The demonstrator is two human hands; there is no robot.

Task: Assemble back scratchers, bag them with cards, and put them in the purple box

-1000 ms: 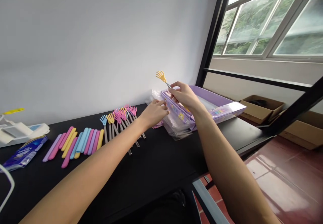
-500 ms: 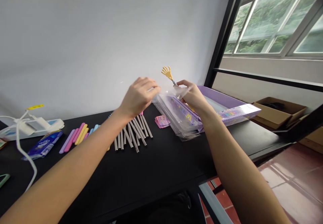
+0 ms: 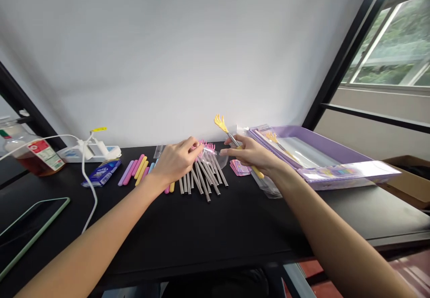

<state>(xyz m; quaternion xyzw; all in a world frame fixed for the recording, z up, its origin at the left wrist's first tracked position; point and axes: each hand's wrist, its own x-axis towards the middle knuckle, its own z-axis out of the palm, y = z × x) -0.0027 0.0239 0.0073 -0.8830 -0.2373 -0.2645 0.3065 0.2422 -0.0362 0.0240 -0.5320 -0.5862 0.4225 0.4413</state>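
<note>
Head view: yellow scratcher [image 3: 232, 139], handle on, in the right hand [image 3: 251, 152]; left hand [image 3: 178, 159] pinching a clear bag [image 3: 221, 159].
Second fitted scratcher [image 3: 284, 148] in purple tray [image 3: 322, 143], right of both hands; handleless scratchers [image 3: 204, 177], loose handles [image 3: 130, 172] remain by the left.

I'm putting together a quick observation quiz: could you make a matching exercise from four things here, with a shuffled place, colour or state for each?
1. Raised yellow scratcher
2. Dark-screened device
3. Packet
4. Open box

A. Near the power strip
B. Held in the right hand
C. Purple, right of the pink cards
D. Edged in green

Pairs: 1-B; 2-D; 3-A; 4-C
</note>
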